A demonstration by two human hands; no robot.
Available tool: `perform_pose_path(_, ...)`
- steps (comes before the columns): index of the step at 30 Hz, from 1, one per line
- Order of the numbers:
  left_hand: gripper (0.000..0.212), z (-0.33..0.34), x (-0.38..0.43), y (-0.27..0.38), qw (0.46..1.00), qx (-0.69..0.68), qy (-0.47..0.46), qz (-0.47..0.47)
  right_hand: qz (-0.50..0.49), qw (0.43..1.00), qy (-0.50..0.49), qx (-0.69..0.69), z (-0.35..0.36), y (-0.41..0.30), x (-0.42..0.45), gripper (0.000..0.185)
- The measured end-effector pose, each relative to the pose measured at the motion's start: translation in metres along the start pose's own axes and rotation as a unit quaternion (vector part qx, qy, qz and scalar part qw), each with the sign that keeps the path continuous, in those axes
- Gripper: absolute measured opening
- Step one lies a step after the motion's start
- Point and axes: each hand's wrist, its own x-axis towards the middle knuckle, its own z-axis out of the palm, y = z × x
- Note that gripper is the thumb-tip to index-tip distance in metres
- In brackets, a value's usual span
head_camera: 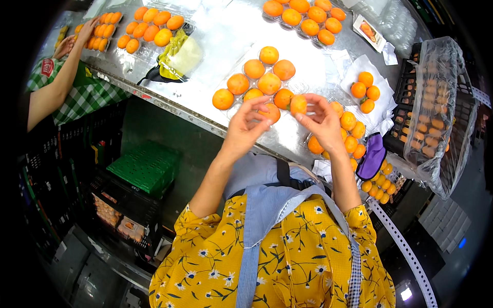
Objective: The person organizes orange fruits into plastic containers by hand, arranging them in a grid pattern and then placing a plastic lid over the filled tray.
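My right hand holds an orange persimmon between thumb and fingers, its green calyx facing left. It is just above the right edge of a clear plastic tray on the metal table. Several persimmons sit in rows in this tray, and at least one cell on its near left side is bare. Close to the tray's near corner, my left hand curves around another persimmon, fingers apart. Whether those fingers grip the fruit or only touch it is unclear.
More filled trays stand at the back and right. Loose persimmons lie on white paper. A purple cloth item is by my right forearm. Plastic-covered crates stand at far right. At left, another person's hands touch a tray.
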Motion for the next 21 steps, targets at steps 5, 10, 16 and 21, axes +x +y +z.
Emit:
perform_pose_path(5,0.033,-0.031,-0.004,-0.003,0.989,0.008,0.144,0.022,-0.066,0.970,0.057,-0.225,-0.012,0.002,0.024,0.043)
perform_pose_path(10,0.025,-0.046,-0.011,0.000,0.979,-0.008,0.202,0.033,-0.154,0.909,0.073,-0.380,-0.012,0.008,0.046,0.042)
perform_pose_path(16,0.024,-0.050,-0.017,-0.005,0.976,-0.022,0.214,0.018,-0.178,0.877,0.061,-0.442,-0.016,0.019,0.056,0.042)
perform_pose_path(21,0.023,-0.045,-0.015,-0.009,0.979,-0.026,0.201,0.012,-0.177,0.878,0.054,-0.442,-0.017,0.021,0.056,0.042)
